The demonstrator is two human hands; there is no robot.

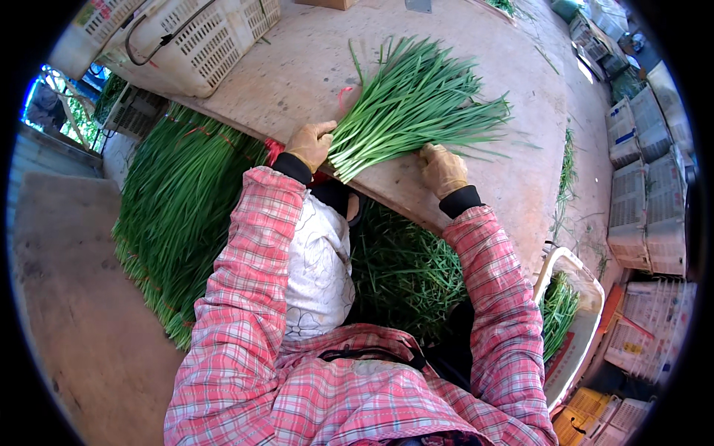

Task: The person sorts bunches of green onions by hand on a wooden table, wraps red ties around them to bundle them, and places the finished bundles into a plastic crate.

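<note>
A loose bunch of garlic chives (416, 104) lies on the table, its pale cut ends toward me and its green leaves fanned to the far right. My left hand (311, 145), in a tan glove, is closed beside the cut ends, thumb toward the stalks; whatever it grips is hidden. Curled at the near side of the bunch, against the leaves, is my gloved right hand (444, 171); I cannot make out what its fingers hold. A thin red tie (344, 93) shows just left of the bunch. More red ties (274, 151) hang at the table edge by my left wrist.
Tied chive bunches (186, 201) are heaped left of the table (513, 193). A white plastic crate (201, 48) stands at its far left. Loose greens (405, 275) lie below the near edge. At right are a white basket (587, 279) of greens and stacked crates (647, 201).
</note>
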